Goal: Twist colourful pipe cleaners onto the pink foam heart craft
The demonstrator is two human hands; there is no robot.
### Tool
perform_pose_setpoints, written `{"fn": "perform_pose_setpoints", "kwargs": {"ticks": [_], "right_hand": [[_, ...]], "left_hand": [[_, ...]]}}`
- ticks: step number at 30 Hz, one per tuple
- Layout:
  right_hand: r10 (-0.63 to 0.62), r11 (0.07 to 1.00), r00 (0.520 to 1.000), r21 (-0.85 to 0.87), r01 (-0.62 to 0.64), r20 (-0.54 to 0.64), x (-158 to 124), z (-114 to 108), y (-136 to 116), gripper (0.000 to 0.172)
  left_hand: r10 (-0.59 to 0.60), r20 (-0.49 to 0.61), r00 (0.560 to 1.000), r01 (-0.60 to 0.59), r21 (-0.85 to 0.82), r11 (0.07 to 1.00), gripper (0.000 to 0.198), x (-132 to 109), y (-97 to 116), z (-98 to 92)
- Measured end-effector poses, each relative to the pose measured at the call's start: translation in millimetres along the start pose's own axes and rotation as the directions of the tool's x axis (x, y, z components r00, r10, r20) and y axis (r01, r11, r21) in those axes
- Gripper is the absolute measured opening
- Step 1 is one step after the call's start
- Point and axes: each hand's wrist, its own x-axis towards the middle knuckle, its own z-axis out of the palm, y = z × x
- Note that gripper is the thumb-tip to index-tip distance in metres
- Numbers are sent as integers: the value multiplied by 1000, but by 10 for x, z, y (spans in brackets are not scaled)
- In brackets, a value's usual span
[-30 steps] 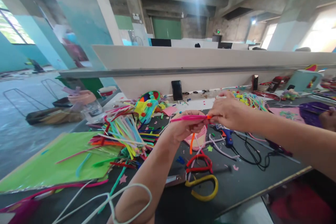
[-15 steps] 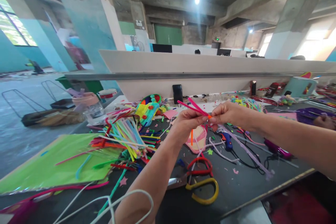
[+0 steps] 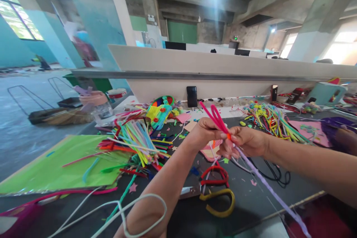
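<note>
Bright pink pipe cleaners [image 3: 214, 116], bent into loops, stick up between my two hands over the table. My left hand [image 3: 206, 133] pinches them near their base. An orange binding [image 3: 229, 136] wraps the pink stems, and my right hand [image 3: 245, 141] grips just there with closed fingers. From under the right hand a long lilac pipe cleaner [image 3: 275, 189] runs down to the lower right. Scissors [image 3: 214, 193] with one red and one yellow handle lie below my hands. Partly hidden behind my fingers is a pink and cream shape [image 3: 208, 153].
A bundle of pipe cleaners [image 3: 136, 141] and a green sheet [image 3: 55, 163] lie at left. White cord [image 3: 119, 208] crosses near my left forearm. A phone [image 3: 192, 96] leans on the divider. Further right are colourful stems [image 3: 267, 119] and another person's hand [image 3: 346, 137].
Both hands have moved slightly right and down with the pink pipe cleaners, which now show a clearer loop. The lilac pipe cleaner now stretches further towards the lower right.
</note>
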Motion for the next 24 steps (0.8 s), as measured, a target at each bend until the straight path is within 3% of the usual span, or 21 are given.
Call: {"fn": "perform_pose_setpoints", "kwargs": {"ticks": [2,5,8,11,12,14,17,21,24], "right_hand": [[-10,998,1000,-66,10,-7,2,-38,-23,34],[-94,925,980,-379,21,-174,-36,-93,-198,33],[-332,655,877,-754,-50,-347,-110,-69,-367,34],[-595,285,739,-943,-174,-316,-160,21,-370,31],[-646,166,715,-964,-208,-266,-163,48,-341,29],[-682,-44,713,-964,-261,-162,-152,79,-277,24],[-673,-256,737,-914,-316,-67,-122,78,-243,17],[-674,-378,739,-854,-357,-10,-116,72,-289,12],[-684,-382,730,-859,-341,14,-114,76,-310,16]], "left_hand": [[3,-15,1000,-3,30,1000,19,-10,38,-9],[42,-55,998,-36,111,993,19,8,100,-30],[78,-141,987,-54,168,984,16,55,117,-26],[41,-251,967,-1,157,988,17,95,80,37],[29,-296,955,14,141,990,17,103,62,70],[16,-384,923,29,112,993,18,109,28,141],[9,-443,896,34,91,995,17,102,-1,228],[10,-464,886,16,51,999,20,87,3,279],[10,-471,882,10,41,999,25,77,24,285]]}}
